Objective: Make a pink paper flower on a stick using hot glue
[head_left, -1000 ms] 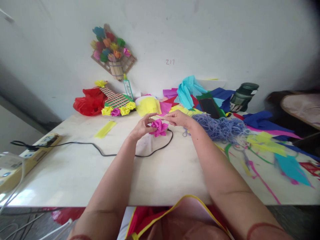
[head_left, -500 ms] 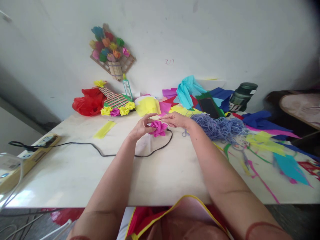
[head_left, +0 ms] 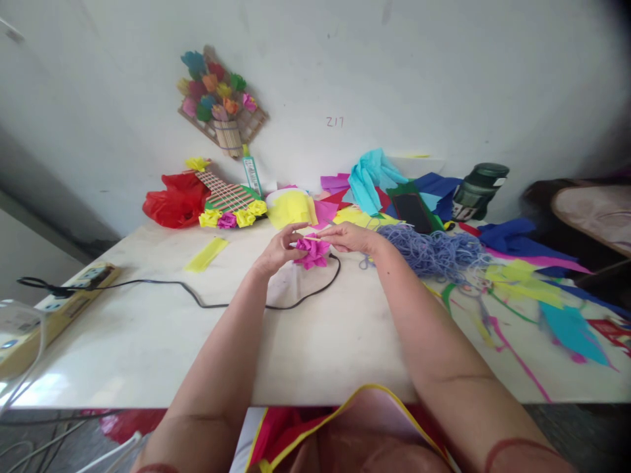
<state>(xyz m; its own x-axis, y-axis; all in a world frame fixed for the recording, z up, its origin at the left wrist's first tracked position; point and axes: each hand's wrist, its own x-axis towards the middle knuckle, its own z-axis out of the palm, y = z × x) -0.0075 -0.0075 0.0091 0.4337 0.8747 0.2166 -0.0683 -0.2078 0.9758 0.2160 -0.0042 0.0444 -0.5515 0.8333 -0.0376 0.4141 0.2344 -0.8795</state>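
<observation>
A magenta paper flower (head_left: 312, 251) is held above the pale table (head_left: 148, 341) between both hands. My left hand (head_left: 279, 249) curls round its left side, thumb and fingers closed on it. My right hand (head_left: 348, 236) pinches a thin pale stick that points into the flower's top. A black cable (head_left: 207, 302) loops on the table just under the flower.
A heap of blue-grey cord (head_left: 434, 249) lies right of my hands. Coloured paper scraps (head_left: 527, 282) cover the right side. At the back stand a yellow paper bundle (head_left: 292, 209), a glue bottle (head_left: 252, 172), a red bag (head_left: 176, 200) and a dark jar (head_left: 477, 190). A power strip (head_left: 59, 302) sits far left.
My right hand has shifted slightly left, bringing the stick closer into the flower. The left hand stays in place.
</observation>
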